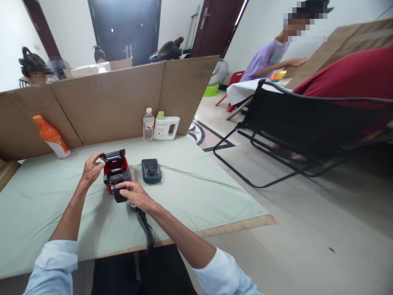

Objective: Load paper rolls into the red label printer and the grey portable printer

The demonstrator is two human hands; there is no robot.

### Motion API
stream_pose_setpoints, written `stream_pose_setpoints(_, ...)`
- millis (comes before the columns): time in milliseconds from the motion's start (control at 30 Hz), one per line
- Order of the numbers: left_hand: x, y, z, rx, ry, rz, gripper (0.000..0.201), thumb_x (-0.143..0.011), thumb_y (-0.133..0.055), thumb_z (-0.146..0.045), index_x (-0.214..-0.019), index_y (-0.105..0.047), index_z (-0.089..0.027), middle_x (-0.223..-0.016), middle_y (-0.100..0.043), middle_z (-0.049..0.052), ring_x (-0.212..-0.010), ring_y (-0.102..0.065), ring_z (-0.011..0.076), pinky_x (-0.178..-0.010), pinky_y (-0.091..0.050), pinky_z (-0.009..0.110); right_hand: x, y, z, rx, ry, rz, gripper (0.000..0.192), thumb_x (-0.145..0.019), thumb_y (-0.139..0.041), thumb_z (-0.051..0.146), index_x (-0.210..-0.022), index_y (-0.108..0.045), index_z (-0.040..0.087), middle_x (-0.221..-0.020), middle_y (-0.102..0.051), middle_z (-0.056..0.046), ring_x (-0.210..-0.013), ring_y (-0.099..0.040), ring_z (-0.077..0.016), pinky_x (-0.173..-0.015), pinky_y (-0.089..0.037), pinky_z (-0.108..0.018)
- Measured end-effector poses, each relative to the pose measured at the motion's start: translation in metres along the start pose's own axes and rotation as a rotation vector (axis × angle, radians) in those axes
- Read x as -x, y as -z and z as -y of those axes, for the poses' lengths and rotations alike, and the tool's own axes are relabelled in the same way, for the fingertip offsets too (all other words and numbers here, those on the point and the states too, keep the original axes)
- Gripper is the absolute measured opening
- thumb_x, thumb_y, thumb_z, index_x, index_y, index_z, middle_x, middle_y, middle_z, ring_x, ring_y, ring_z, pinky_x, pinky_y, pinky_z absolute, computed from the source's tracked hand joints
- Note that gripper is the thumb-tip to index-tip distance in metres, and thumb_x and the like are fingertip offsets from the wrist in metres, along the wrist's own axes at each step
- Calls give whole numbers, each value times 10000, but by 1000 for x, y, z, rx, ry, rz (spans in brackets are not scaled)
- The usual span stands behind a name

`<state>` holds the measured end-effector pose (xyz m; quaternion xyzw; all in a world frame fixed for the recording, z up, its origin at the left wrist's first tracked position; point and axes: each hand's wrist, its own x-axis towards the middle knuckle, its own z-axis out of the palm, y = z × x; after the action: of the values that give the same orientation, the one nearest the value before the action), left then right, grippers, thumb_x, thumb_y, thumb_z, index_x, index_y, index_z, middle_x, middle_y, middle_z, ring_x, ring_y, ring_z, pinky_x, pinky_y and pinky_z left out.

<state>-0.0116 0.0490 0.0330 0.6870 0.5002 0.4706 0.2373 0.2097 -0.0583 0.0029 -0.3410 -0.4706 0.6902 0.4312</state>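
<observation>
My right hand is pinching a small black piece at the near end of the red device, while my left hand is gripping the left edge of its raised lid. The device is sitting open on the cloth-covered table, in front of me. I'm judging the black piece to be light, hard and a little slippery, so I'm favouring its sides; the lid is looking stiff but its hinge fragile, making the edge a better hold than the middle. Below my right hand, a dark strap is trailing to the table's near edge, where it could be snagging my wrist. Just to the right, a dark device is lying flat, apart from my fingers. Farther out, an orange bottle, a clear bottle and a white jug are standing near the cardboard wall, leaving my hands unobstructed.
</observation>
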Motion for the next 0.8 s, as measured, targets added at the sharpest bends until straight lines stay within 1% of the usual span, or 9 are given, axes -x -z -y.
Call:
stream_pose_setpoints(200, 56, 8, -13, -234, -135, 129, 441, -841, -617, -298, -1268, -679, -212, -1434, -631, 131, -1330, -597, 293, -1014, -574, 477, 3, 2, -4, 28, -9, 37, 277, -730, -793, 309, -975, -785, 181, -771, -708, -15, -658, -608, -119, -569, -479, -221)
stream_pose_setpoints(333, 69, 10, -12, -306, -230, 189, 456, -868, -648, -325, -1304, -660, -192, -1462, -613, 169, -1378, -568, 311, -1160, -462, 550, 7, 8, -7, 146, 35, 72, 283, -782, -762, 359, -997, -784, 175, -776, -684, -12, -663, -591, -123, -619, -483, -252)
stream_pose_setpoints(400, 73, 11, -9, -331, -248, 215, 481, -866, -676, -356, -1320, -653, -197, -1489, -592, 171, -1393, -557, 318, -1191, -431, 557, 11, 13, -4, 270, 108, 84, 252, -828, -722, 378, -966, -787, 178, -781, -677, -16, -652, -577, -131, -626, -471, -271)
stream_pose_setpoints(467, 76, 11, -5, -356, -250, 230, 501, -851, -707, -376, -1321, -656, -209, -1512, -575, 163, -1400, -554, 321, -1200, -424, 552, 14, 19, 2, 442, 228, 15, 207, -874, -675, 363, -884, -780, 185, -841, -701, -40, -715, -612, -160, -684, -489, -299)
stream_pose_setpoints(533, 78, 10, -2, -375, -252, 226, 516, -838, -725, -369, -1326, -655, -217, -1524, -565, 156, -1404, -552, 320, -1208, -419, 545, 12, 26, 9, 630, 367, -148, 203, -914, -628, 324, -837, -764, 196, -908, -720, -66, -833, -652, -199, -796, -516, -332)
stream_pose_setpoints(567, 79, 9, 0, -382, -254, 219, 520, -837, -728, -361, -1332, -652, -220, -1531, -559, 154, -1410, -547, 319, -1210, -420, 541, 9, 30, 12, 715, 434, -224, 203, -933, -605, 308, -878, -767, 199, -953, -725, -81, -907, -664, -218, -866, -522, -353)
stream_pose_setpoints(633, 81, 7, 4, -398, -262, 202, 526, -839, -727, -347, -1344, -643, -223, -1545, -544, 151, -1425, -533, 315, -1212, -419, 537, -1, 38, 15, 852, 542, -296, 244, -946, -600, 300, -1098, -758, 193, -1134, -711, -123, -1088, -656, -253, -1009, -509, -403)
stream_pose_setpoints(733, 82, 5, 8, -430, -281, 180, 547, -833, -731, -333, -1359, -629, -221, -1556, -533, 150, -1434, -526, 315, -1210, -427, 535, -20, 51, 10, 1004, 572, -178, 598, -909, -696, 350, -1468, -565, 186, -1513, -520, -177, -1400, -511, -302, -1166, -437, -475)
stream_pose_setpoints(800, 83, 4, 10, -449, -292, 169, 580, -828, -730, -318, -1386, -609, -220, -1557, -534, 148, -1426, -536, 314, -1208, -434, 533, -30, 58, 3, 1086, 519, -83, 727, -887, -744, 394, -1540, -489, 199, -1596, -437, -186, -1481, -436, -323, -1196, -416, -508)
